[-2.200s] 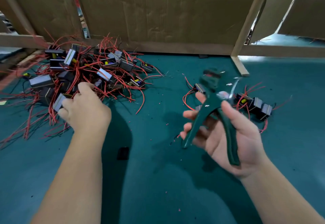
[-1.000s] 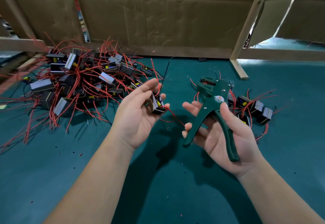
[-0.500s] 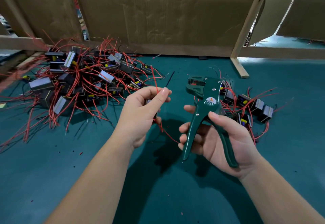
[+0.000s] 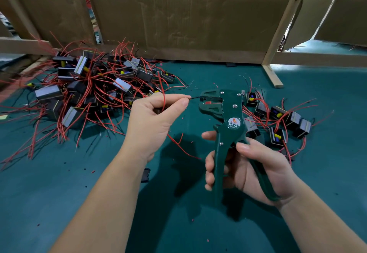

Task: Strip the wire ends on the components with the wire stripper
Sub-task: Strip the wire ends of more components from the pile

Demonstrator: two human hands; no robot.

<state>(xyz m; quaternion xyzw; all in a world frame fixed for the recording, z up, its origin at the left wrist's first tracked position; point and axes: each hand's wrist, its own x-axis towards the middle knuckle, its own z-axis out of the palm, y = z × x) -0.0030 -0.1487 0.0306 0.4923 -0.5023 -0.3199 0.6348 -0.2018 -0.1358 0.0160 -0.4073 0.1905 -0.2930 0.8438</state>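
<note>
Nearest, the right hand has its fingers curled round both handles of the one green wire stripper, handles spread and not yet squeezed; beside it the left hand pinches a single black wire between thumb and forefinger, its tip just entering the stripper's open mouth, while one red wire trails from under that hand; the component these leads belong to is probably tucked in the left palm, though it is hidden; the step in hand is seating the wire end, and the next move calls for holding it steady at the right depth and closing the handles firmly; farther out on the teal mat, about seven components lie in a small group on the right, well apart from the one large tangled pile on the left, too knotted to count; a cardboard wall stands behind.
</note>
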